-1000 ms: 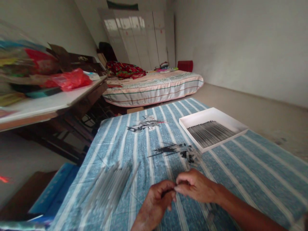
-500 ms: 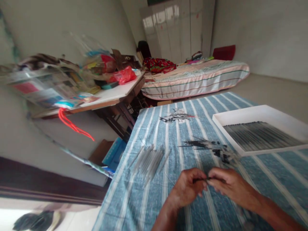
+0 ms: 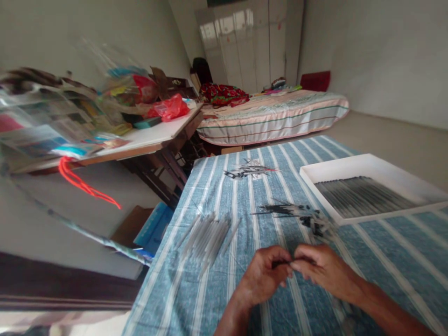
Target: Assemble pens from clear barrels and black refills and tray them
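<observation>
My left hand (image 3: 266, 274) and my right hand (image 3: 324, 267) meet fingertip to fingertip over the near part of the striped cloth. Both are closed, pinching a thin dark stick (image 3: 290, 262) that the fingers mostly cover. Just beyond them lies a pile of thin black sticks (image 3: 282, 209), with small black and clear pieces (image 3: 317, 227) at its right end. A bundle of translucent grey tubes (image 3: 209, 235) rests to the left of my left hand. At the right, a white box (image 3: 362, 163) holds a row of dark-filled tubes (image 3: 364, 195).
A blue-and-white striped cloth (image 3: 241, 284) covers the table. Farther back on it is another pile of thin dark pieces (image 3: 250, 171). A cluttered side table (image 3: 147, 140) stands at the left, with a red cord (image 3: 87, 184) hanging off it. Behind is a bed (image 3: 273, 119).
The view has turned slightly right, so everything sits farther left in the picture. My hands stay pinched together, and less of the dark stick shows between them.
</observation>
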Available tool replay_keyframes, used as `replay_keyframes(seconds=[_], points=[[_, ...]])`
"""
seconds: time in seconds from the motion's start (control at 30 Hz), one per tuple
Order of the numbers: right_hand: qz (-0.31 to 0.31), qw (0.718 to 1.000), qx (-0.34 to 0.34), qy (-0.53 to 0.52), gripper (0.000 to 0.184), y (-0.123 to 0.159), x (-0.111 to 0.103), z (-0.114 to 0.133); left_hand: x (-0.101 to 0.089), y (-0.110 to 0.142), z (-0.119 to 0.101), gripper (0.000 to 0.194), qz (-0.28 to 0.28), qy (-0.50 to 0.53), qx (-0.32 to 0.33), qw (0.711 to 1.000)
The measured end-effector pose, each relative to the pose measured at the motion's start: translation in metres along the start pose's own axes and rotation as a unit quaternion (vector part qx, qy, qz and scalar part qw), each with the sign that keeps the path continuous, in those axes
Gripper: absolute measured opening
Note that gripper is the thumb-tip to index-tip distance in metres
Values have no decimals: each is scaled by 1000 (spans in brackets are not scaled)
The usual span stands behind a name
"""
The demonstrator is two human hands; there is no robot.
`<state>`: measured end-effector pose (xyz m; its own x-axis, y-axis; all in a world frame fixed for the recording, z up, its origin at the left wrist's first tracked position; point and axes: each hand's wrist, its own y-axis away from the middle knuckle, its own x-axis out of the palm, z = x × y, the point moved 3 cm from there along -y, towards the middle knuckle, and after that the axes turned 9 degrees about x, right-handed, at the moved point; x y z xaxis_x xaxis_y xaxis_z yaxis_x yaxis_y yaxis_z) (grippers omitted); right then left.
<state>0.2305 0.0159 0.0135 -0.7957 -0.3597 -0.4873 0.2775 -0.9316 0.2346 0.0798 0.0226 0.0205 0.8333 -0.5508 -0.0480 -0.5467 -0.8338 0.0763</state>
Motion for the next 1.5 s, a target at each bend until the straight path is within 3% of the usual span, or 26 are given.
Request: replay_keyframes(seconds=[0.1, 0.23, 0.37, 0.5, 0.67, 0.93, 1.3, 1.4, 1.5], points=[[-11, 1000, 6, 21, 41, -1, -1, 2, -1, -1, -3, 6, 5, -21, 0, 1000], [-30, 1000, 1, 5, 26, -1, -2, 3, -1, -4, -8, 5, 5, -26, -5, 1000], [-33, 999, 5, 12, 35, -2, -2, 5, -2, -5, -10, 6, 9, -51, -14, 999], [-36, 999, -7, -4, 27, -2, -4, 10, -2, -6, -11, 6, 16, -59, -15, 998], [-19, 999, 29, -36, 37, -4, -1, 7, -1, -7, -11, 5, 13, -77, -5, 997], [-59, 995, 23, -72, 38, -10, -6, 1, -13, -9, -19, 21, 52, -230, 18, 972], [-64, 995, 37, -67, 37, -7, -8, -1, -8, -10, -15, 11, 12, -249, 28, 968], [-58, 992, 48, -103, 37, -5, -20, -3, -8, -11, -16, 13, 1, -227, 18, 974], [-120, 986, 52, -106, 35, -4, -49, -13, -13, -13, -16, 15, -44, -207, 28, 977]])
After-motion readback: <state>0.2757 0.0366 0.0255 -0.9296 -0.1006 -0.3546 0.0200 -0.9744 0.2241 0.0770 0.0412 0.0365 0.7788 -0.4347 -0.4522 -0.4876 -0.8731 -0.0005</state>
